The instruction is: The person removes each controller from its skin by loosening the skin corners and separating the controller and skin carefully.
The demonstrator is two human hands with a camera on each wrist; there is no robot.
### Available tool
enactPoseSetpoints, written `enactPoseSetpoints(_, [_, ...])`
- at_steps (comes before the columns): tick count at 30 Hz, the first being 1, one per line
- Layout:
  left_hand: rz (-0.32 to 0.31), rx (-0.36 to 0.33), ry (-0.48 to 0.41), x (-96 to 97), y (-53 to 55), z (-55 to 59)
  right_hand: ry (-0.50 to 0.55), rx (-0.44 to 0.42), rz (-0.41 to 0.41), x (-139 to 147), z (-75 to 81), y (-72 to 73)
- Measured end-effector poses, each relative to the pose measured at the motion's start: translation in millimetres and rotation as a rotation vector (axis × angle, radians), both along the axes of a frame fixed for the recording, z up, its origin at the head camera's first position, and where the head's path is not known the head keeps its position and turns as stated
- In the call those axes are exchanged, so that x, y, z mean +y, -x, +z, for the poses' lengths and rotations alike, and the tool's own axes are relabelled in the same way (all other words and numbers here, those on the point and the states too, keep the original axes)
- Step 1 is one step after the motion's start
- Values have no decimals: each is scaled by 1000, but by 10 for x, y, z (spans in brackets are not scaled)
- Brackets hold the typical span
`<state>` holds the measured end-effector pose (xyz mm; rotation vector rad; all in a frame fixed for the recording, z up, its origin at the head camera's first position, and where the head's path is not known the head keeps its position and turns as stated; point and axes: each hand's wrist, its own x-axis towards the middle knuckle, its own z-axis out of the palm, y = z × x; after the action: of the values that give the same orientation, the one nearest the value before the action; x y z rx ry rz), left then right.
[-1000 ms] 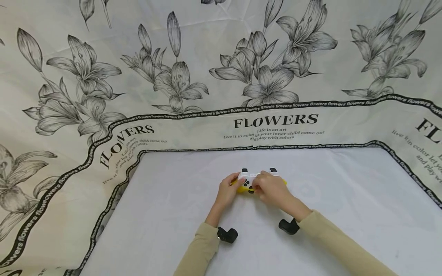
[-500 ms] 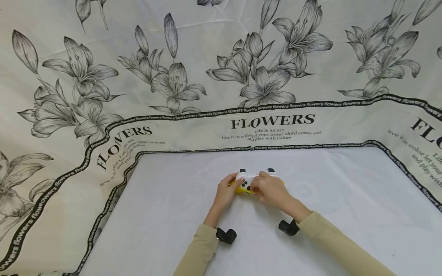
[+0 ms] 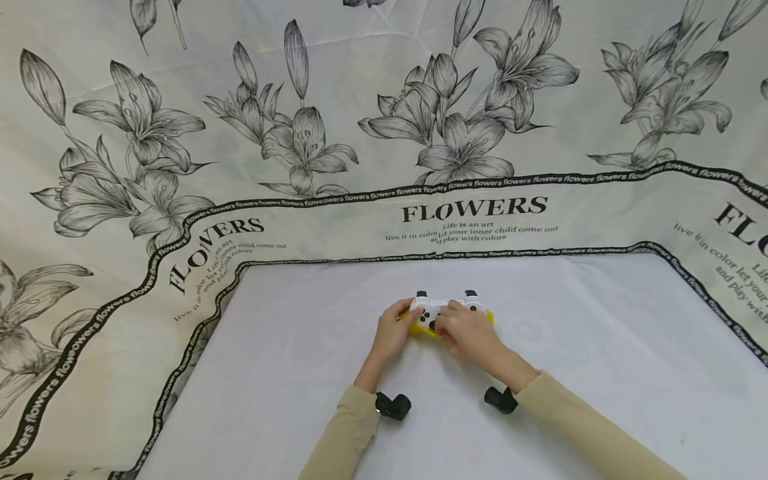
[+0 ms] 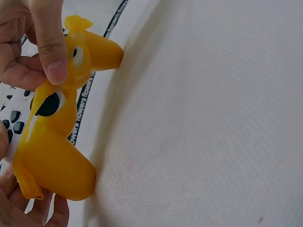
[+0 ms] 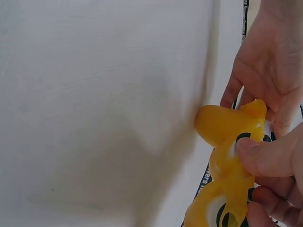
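Observation:
A white game controller with black buttons sits partly inside a stretchy yellow silicone cover, near the far side of the white table. My left hand holds the controller's left end, thumb on top and fingers spread beneath the grip. With thumb and fingers, my right hand pinches the cover's front edge near the middle, by the thumbsticks. In the left wrist view, a black thumbstick shows through the cover, whose edge is pulled up thin there. The right hand hides part of the controller's face.
White cloth covers the table. Behind it rises a fabric wall printed with lilies and the word FLOWERS. A black wrist camera is worn on the left wrist, and another wrist camera on the right.
My right hand's fingers have shifted slightly along the cover's front edge, and more of the controller's right side shows. My left hand keeps its hold.

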<state>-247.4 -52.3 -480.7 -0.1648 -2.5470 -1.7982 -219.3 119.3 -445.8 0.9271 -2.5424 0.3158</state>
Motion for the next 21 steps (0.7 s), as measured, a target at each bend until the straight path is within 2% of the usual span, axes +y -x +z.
enactPoseSetpoints(6, [3, -4, 4, 6, -2, -20, 0, 30, 8, 4, -54, -26])
enactPoseSetpoints(12, [2, 2, -11, 0, -10, 9, -16, 77, 18, 4, -73, -26])
enactPoseSetpoints(21, [-9, -17, -2, -7, 6, 13, -44, 84, 11, 0, -83, -50])
